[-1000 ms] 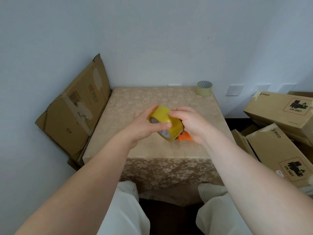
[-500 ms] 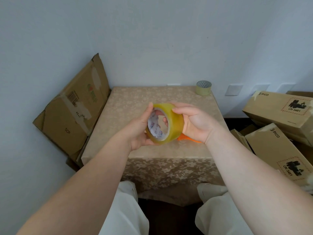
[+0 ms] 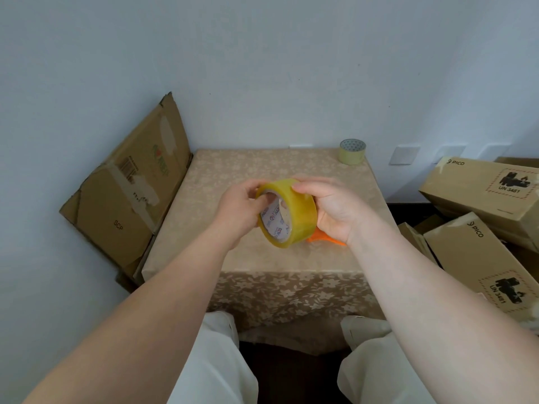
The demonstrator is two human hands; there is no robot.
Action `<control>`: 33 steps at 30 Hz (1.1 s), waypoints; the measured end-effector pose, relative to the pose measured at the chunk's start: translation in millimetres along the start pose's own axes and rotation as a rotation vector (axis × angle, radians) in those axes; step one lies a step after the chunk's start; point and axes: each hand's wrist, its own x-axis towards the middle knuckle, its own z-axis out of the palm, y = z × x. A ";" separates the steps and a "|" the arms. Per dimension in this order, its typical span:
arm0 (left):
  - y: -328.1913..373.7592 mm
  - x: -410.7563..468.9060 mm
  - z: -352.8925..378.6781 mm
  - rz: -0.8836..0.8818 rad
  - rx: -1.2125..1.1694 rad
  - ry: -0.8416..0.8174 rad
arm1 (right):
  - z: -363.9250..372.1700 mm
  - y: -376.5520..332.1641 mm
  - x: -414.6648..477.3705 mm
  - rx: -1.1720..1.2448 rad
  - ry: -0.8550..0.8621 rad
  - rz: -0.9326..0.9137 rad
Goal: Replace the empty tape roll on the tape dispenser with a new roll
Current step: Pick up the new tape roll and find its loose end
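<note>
A full yellow tape roll (image 3: 297, 211) is held up above the table, its printed white core facing me and to the left. My left hand (image 3: 242, 211) grips its left rim, fingers reaching into the core. My right hand (image 3: 332, 208) cups its right side, thumb on top. Under my right hand, an orange piece of the tape dispenser (image 3: 323, 239) lies on the table, mostly hidden. A thin, nearly used-up tape roll (image 3: 352, 151) stands at the table's far right corner.
The small table (image 3: 233, 182) wears a beige floral cloth and stands against a white wall. A flattened cardboard box (image 3: 128, 196) leans at its left. Stacked PICO cartons (image 3: 481, 193) crowd its right side. My knees sit below the front edge.
Both hands lifted the yellow roll off the orange dispenser and turned it on edge, so its core now faces me. Since half a second ago it tilted slightly further.
</note>
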 end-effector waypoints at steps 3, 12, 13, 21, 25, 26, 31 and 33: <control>-5.1 -1.1 -0.3 -0.185 -0.105 0.009 | 0.6 -3.2 -2.1 0.063 0.005 -0.031; 1.5 -8.4 2.3 -0.439 -0.199 -0.055 | 7.5 -11.3 -9.4 0.085 -0.047 -0.047; 2.6 -9.0 1.9 -0.446 -0.172 -0.062 | 7.9 -11.8 -9.8 0.086 -0.052 -0.049; 7.4 -7.7 0.6 -0.358 0.060 -0.028 | 8.3 -7.9 -7.4 0.204 0.006 -0.069; 20.4 -11.8 1.7 -0.174 0.016 -0.011 | 5.8 -2.2 -2.7 0.291 0.124 -0.077; 22.9 -13.9 2.1 -0.136 0.012 -0.068 | 5.4 -1.1 -1.7 0.295 0.145 -0.079; 21.6 -16.8 5.8 -0.091 0.041 -0.204 | 2.0 -3.2 -3.8 0.094 0.177 -0.004; 21.2 -15.8 6.8 -0.100 0.058 -0.194 | -0.5 -5.1 -7.4 -0.220 0.231 0.034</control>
